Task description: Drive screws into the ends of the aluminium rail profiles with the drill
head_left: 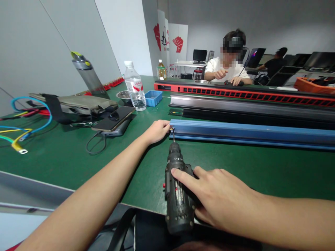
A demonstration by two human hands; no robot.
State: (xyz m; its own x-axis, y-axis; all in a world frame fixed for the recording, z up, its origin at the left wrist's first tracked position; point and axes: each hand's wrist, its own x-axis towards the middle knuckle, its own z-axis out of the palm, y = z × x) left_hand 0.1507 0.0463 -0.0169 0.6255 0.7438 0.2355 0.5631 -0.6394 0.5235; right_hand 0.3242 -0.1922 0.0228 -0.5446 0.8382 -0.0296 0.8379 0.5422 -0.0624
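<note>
My right hand (214, 190) is wrapped round a black cordless drill (178, 191), its index finger lying along the top of the body. The drill points away from me, and its bit meets the left end of a long blue metal profile (235, 134) lying across the table. My left hand (158, 131) is closed at that same end, fingertips against the profile beside the bit. A small brassy piece seems to show between fingertips and bit, too small to name. Behind the blue profile lie a black strip (235, 116) and a grey metal profile (222, 103).
Further back runs a red-and-black slotted rail (235, 92). To the left are a phone (115, 118) on a power bank, a grey bag (81, 104), loose cables (19, 144), a water bottle (136, 89), a grey flask (89, 75) and a blue tray (153, 98). A person (227, 66) sits opposite.
</note>
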